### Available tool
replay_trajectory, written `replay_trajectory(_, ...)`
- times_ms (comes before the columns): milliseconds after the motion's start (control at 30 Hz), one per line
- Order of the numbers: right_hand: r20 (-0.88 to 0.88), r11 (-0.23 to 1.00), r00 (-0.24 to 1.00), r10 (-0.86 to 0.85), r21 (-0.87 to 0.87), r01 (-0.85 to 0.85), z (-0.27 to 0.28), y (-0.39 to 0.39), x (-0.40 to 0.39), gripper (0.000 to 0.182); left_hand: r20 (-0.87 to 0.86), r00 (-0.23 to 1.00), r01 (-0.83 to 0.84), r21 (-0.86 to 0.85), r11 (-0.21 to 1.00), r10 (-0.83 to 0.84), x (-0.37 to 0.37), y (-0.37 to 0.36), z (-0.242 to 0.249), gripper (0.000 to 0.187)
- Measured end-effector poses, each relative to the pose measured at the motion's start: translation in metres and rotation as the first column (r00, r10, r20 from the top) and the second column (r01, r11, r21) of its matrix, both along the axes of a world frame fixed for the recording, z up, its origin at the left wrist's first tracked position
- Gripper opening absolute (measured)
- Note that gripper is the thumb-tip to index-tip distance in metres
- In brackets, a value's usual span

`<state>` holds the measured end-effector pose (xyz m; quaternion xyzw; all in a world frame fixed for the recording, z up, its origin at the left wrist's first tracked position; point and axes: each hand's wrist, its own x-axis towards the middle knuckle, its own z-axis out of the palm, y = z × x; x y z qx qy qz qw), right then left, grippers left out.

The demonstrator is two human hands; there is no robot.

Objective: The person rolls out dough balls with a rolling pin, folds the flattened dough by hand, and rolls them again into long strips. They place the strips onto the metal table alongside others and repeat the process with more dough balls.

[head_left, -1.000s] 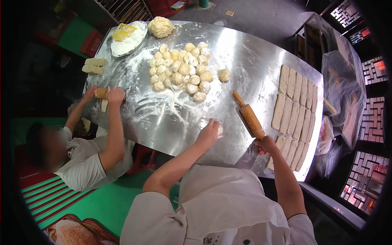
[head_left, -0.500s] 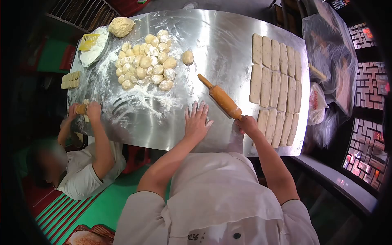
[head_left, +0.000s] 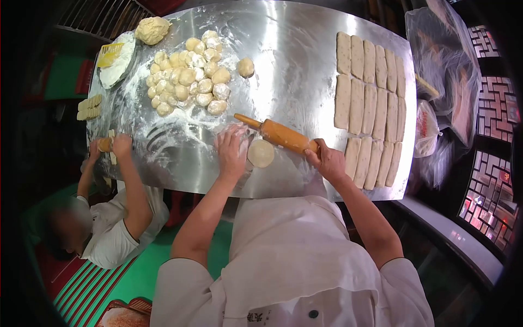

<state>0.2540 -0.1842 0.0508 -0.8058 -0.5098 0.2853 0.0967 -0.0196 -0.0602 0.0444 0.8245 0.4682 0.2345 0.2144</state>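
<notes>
On the steel table (head_left: 201, 182), a flat round piece of dough (head_left: 261, 153) lies just right of my left hand (head_left: 232, 150), whose fingers are spread over floury metal. My right hand (head_left: 328, 160) grips the right end of a wooden rolling pin (head_left: 286, 135). The pin slants above and to the right of the flat round, its free handle pointing up and left. Beyond my left hand sits a pile of floured dough balls (head_left: 188, 75), with a single ball (head_left: 245, 67) apart to its right.
Long speckled dough strips (head_left: 356, 103) lie in rows at the right. A floury tray (head_left: 122, 64) with a yellow scraper (head_left: 110, 55) and a large dough lump (head_left: 152, 30) are at the far left. A co-worker (head_left: 117, 226) rolls small pieces at the left edge.
My right hand has turned the rolling pin flatter and moved it slightly left. My left hand has moved left and up. The flat dough round now shows between them.
</notes>
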Motion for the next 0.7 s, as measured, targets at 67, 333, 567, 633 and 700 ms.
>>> replay_trajectory(67,-0.017,0.965,0.967,0.255,0.067,-0.253,0.005,-0.011,-0.016,0.049,-0.099,0.995,-0.015,0.152,0.988,0.030,-0.026,0.004,0.014,0.018)
replay_trajectory(333,0.366,0.913,0.884,0.290,0.171,-0.370,-0.054,0.065,-0.008,0.031,-0.411,0.911,0.007,0.026,1.000,0.004,-0.010,0.049,-0.045,0.024)
replay_trajectory(567,0.114,0.992,0.987,0.108,0.055,-0.115,-0.064,-0.031,-0.050,0.035,-0.398,0.916,0.046,-0.020,0.999,-0.050,-0.044,-0.019,-0.044,0.022)
replay_trajectory(633,0.149,0.995,0.984,0.098,0.020,-0.102,-0.061,-0.007,-0.048,0.035,-0.374,0.927,0.010,-0.020,1.000,-0.017,-0.040,-0.008,-0.052,0.027)
replay_trajectory(700,0.165,0.997,0.984,0.075,-0.023,-0.072,-0.064,0.044,-0.027,0.041,-0.460,0.888,-0.068,-0.069,0.995,0.029,-0.023,0.028,-0.055,0.027)
